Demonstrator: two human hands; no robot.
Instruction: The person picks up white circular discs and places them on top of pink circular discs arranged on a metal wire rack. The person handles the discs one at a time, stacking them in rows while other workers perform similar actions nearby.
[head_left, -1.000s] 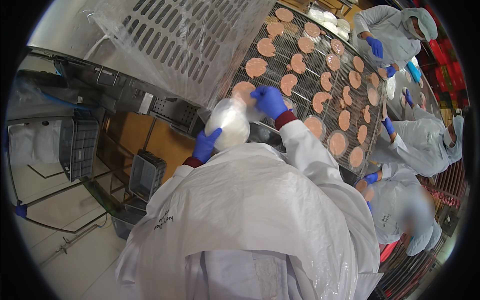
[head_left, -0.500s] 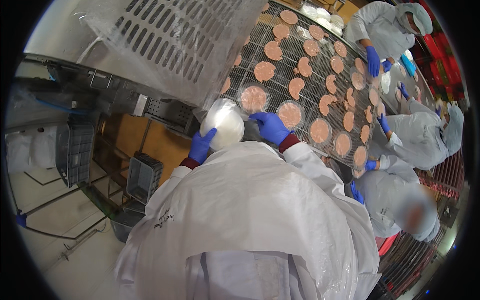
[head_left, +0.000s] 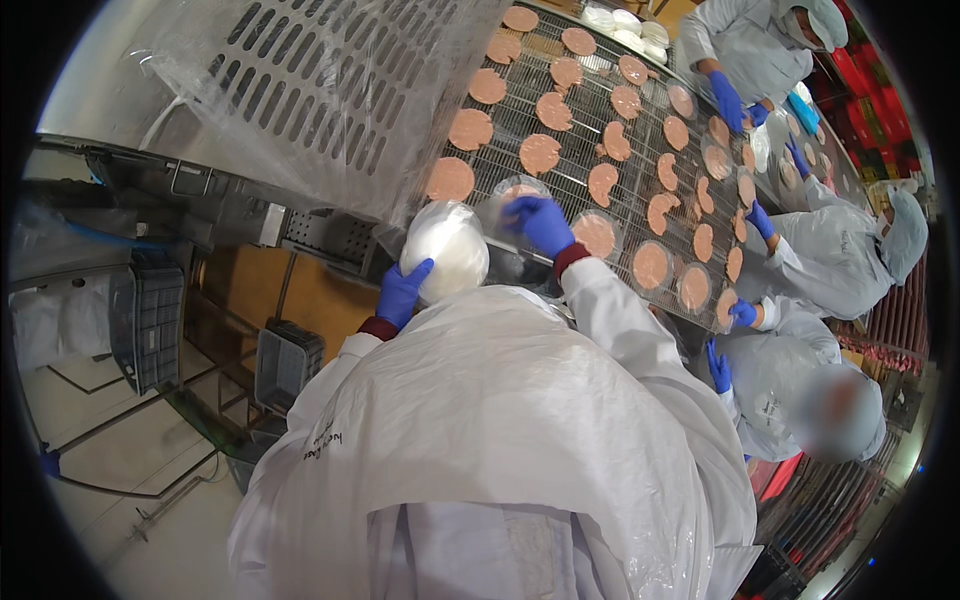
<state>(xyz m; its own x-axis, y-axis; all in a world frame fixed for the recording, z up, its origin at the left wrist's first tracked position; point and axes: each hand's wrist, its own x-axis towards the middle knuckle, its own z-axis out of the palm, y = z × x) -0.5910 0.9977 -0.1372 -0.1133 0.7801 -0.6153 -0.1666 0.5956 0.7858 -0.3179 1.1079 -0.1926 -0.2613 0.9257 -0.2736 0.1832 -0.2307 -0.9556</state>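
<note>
My left hand (head_left: 402, 294), in a blue glove, grips a stack of round white translucent film sheets (head_left: 445, 250) by its lower edge, thumb on top. It is held beside the near edge of a wire-mesh conveyor. My right hand (head_left: 544, 228), also blue-gloved, is closed at the fingertips on a clear round film sheet (head_left: 492, 214), partly blurred. It is over a pink meat patty (head_left: 520, 188) that the hand partly hides. To the right, a patty (head_left: 594, 236) lies with clear film showing round its rim. A bare patty (head_left: 451, 179) lies farther left.
The mesh conveyor (head_left: 560, 190) carries rows of patties, several broken or crescent-shaped. A slotted metal cover (head_left: 300, 80) under plastic sheeting stands at the left. Co-workers (head_left: 745, 60) in white work along the right side. White stacks (head_left: 627, 40) sit beyond. Grey crates (head_left: 288, 365) stand lower left.
The patties have shifted right and slightly down along the belt, with more coming from under the cover. My right hand has moved slightly right and up, away from the stack; my left stays put.
</note>
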